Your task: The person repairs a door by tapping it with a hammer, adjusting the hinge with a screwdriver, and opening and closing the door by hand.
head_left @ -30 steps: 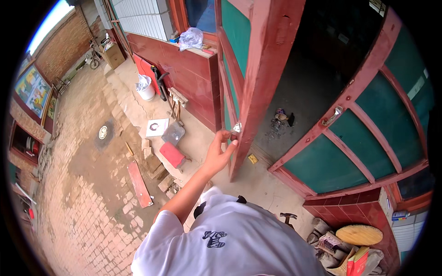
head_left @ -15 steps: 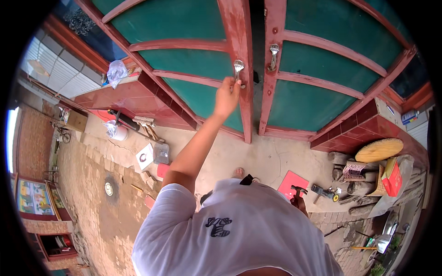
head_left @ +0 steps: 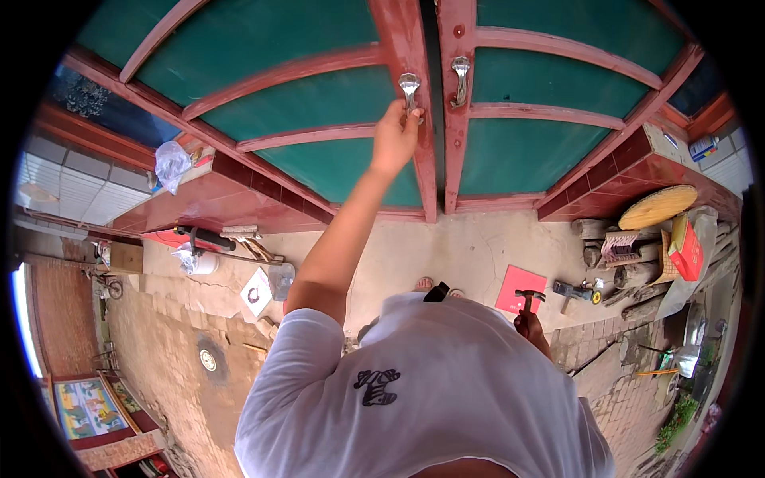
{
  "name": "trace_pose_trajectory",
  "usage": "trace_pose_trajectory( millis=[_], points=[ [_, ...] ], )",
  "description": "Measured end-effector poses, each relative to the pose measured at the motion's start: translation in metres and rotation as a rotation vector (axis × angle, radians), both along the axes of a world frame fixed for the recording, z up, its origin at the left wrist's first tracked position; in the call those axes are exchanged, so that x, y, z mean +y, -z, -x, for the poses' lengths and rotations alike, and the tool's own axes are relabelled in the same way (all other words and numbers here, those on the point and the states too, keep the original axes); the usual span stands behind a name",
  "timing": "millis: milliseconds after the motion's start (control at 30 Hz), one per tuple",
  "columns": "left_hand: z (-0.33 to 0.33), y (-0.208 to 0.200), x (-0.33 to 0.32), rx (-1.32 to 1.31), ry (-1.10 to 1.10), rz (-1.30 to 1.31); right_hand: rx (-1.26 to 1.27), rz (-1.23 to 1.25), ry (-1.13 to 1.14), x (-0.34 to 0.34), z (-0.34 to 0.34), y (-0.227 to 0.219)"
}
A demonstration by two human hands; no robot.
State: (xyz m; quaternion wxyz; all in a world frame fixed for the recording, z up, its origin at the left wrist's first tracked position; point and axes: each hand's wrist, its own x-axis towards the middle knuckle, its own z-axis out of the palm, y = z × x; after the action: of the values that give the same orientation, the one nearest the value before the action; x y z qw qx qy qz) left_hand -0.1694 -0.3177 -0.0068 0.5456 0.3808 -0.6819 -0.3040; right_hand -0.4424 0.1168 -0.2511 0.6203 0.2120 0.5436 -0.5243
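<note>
Swung in from standing wide open a second ago, the left green-paned door leaf [head_left: 311,103] now nearly meets the right door leaf [head_left: 550,84]. Your left hand [head_left: 394,139] has its fingers curled round the left leaf's silver handle [head_left: 409,84]; your right hand [head_left: 523,325], low at your right side, clasps a claw hammer [head_left: 530,295].

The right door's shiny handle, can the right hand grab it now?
Probably not as things are: the right hand is closed around the hammer and hangs low, away from the door handle, though nothing else seems in the way.
</note>
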Motion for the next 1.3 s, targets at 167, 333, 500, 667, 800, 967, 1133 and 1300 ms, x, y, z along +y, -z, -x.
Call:
trace_pose_trajectory(
  millis=[167, 333, 500, 667, 800, 967, 1133, 1300],
  points=[
    [0.005, -0.031, 0.010, 0.141, 0.176, -0.237, -0.122, 0.033, -0.040, -0.022, -0.013, -0.005],
    [0.003, -0.036, 0.039, 0.302, 0.178, -0.339, -0.120, 0.033, -0.017, -0.032, -0.027, -0.004],
    [-0.010, -0.045, 0.069, 0.303, 0.211, -0.369, -0.141, 0.030, 0.001, -0.039, -0.028, -0.004],
    [-0.007, -0.055, 0.066, 0.394, 0.215, -0.433, -0.184, -0.019, 0.004, -0.060, -0.003, 0.009],
    [-0.010, -0.053, 0.064, 0.436, 0.206, -0.454, -0.201, -0.003, -0.090, -0.084, 0.028, 0.010],
    [-0.007, -0.055, 0.067, 0.435, 0.160, -0.466, -0.178, -0.043, -0.216, -0.136, 0.072, 0.001],
    [0.003, -0.053, 0.063, 0.403, 0.125, -0.442, -0.271, -0.019, -0.456, -0.177, 0.103, 0.003],
    [0.031, -0.059, 0.037, 0.503, -0.003, -0.445, -0.271, -0.025, -0.548, -0.211, 0.108, -0.009]
  ],
)
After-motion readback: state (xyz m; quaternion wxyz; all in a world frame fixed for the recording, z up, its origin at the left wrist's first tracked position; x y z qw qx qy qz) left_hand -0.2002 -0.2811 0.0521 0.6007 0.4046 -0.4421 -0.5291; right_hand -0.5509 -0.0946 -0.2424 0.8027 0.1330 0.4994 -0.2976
